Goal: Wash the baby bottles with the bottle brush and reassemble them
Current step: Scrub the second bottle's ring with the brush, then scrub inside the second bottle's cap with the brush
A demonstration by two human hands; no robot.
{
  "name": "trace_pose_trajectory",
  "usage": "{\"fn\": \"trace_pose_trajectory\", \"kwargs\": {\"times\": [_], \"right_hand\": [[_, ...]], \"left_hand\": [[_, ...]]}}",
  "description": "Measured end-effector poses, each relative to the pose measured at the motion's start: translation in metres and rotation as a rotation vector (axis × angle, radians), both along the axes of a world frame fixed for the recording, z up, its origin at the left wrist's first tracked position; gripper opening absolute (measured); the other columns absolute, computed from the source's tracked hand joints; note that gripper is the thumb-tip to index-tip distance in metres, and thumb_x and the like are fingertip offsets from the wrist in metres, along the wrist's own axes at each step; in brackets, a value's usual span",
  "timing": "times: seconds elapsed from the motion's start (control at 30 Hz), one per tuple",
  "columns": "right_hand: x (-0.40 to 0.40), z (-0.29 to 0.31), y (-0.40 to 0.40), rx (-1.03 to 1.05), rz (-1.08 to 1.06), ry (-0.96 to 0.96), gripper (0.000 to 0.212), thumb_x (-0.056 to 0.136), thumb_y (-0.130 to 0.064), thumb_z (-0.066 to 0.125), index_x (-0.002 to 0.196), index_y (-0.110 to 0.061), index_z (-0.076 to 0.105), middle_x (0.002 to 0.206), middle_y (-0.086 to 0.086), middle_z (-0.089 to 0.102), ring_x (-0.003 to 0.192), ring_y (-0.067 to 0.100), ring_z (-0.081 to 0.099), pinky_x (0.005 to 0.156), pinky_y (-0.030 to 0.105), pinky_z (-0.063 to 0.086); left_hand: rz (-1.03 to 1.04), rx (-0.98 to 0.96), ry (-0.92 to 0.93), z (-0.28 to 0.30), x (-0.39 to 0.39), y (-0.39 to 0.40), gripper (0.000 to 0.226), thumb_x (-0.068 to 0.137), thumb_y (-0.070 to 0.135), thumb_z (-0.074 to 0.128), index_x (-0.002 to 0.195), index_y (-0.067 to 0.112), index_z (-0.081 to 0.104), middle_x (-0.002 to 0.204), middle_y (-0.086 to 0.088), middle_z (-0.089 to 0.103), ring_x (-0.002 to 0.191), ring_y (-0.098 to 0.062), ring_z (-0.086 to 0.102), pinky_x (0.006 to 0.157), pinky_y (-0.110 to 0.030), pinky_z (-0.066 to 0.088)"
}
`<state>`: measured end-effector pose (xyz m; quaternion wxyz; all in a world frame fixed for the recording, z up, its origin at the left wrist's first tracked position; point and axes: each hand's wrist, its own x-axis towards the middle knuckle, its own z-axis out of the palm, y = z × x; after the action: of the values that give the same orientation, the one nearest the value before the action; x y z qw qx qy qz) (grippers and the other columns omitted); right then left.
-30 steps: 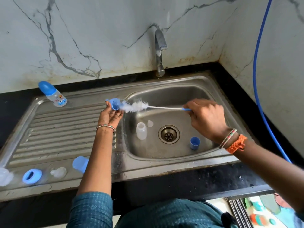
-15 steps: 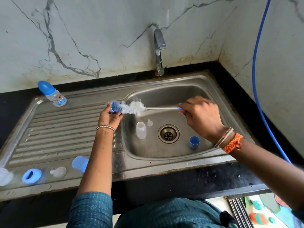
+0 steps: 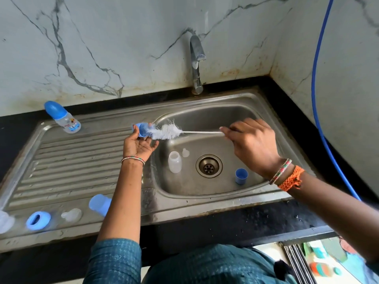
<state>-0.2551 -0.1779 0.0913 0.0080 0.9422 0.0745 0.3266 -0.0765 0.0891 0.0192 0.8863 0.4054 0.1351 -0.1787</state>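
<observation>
Your left hand (image 3: 139, 144): fingertips pinch blue bottle ring (image 3: 141, 130). Your right hand (image 3: 251, 143): fingers clamped on bottle brush (image 3: 167, 132) handle; bristles just beside the ring. Bare bottle (image 3: 174, 162), blue cap (image 3: 241, 176): in basin (image 3: 256, 117), below your right hand.

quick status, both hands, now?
Left hand: fingers grip a small blue bottle part.
Right hand: fingers pinch the bottle brush by its handle, bristles at the blue part.
</observation>
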Motion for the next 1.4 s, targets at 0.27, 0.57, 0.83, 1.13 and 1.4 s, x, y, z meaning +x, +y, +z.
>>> {"fn": "trace_pose_trajectory", "kwargs": {"times": [0.27, 0.57, 0.83, 1.13, 1.4], "right_hand": [[0.008, 0.017, 0.015, 0.912, -0.077, 0.986, 0.027, 0.096, -0.014, 0.050, 0.081, -0.010, 0.073, 0.054, -0.001, 0.053, 0.040, 0.006, 0.040, 0.041, 0.018, 0.035], [-0.022, 0.038, -0.037, 0.590, -0.211, 0.757, 0.015, 0.092, -0.022, 0.061, 0.099, -0.026, 0.073, 0.083, -0.007, 0.069, 0.067, -0.002, 0.060, 0.065, 0.017, 0.050], [-0.015, 0.037, -0.102, 0.634, -0.436, 0.600, 0.016, 0.085, -0.025, 0.067, 0.099, -0.029, 0.075, 0.095, 0.003, 0.073, 0.092, 0.027, 0.066, 0.082, 0.037, 0.052], [0.080, -0.006, -0.101, 0.486, -0.341, 0.613, 0.017, 0.087, -0.027, 0.060, 0.098, -0.027, 0.074, 0.096, 0.006, 0.072, 0.092, 0.031, 0.066, 0.073, 0.033, 0.052], [0.139, -0.046, -0.117, 0.309, -0.125, 0.570, 0.012, 0.080, -0.022, 0.066, 0.089, -0.024, 0.073, 0.082, -0.001, 0.070, 0.072, 0.028, 0.066, 0.059, 0.029, 0.045]], "left_hand": [[0.042, -0.078, -0.009, 0.019, -0.008, -0.027, 0.036, 0.097, 0.032, 0.045, 0.083, 0.011, 0.071, 0.085, -0.004, 0.073, 0.092, -0.024, 0.060, 0.093, -0.046, 0.038], [0.263, -0.009, 0.007, 0.026, 0.011, -0.011, 0.036, 0.101, 0.017, 0.033, 0.074, 0.012, 0.056, 0.064, -0.009, 0.063, 0.058, -0.017, 0.061, 0.064, -0.028, 0.055], [-0.185, 0.248, 0.052, 0.032, 0.029, -0.041, 0.014, 0.099, 0.015, 0.041, 0.094, 0.010, 0.053, 0.075, 0.000, 0.068, 0.080, -0.013, 0.064, 0.078, -0.029, 0.053], [-0.919, 1.640, -0.494, -0.037, 0.056, -0.159, 0.050, 0.082, 0.029, 0.072, 0.124, 0.005, 0.057, 0.133, -0.015, 0.054, 0.122, -0.027, 0.050, 0.095, -0.026, 0.035], [-0.935, 1.430, -0.102, -0.116, 0.092, -0.213, 0.045, 0.099, 0.025, 0.047, 0.131, -0.007, 0.047, 0.132, -0.024, 0.053, 0.092, -0.025, 0.058, 0.076, -0.021, 0.051]]}}
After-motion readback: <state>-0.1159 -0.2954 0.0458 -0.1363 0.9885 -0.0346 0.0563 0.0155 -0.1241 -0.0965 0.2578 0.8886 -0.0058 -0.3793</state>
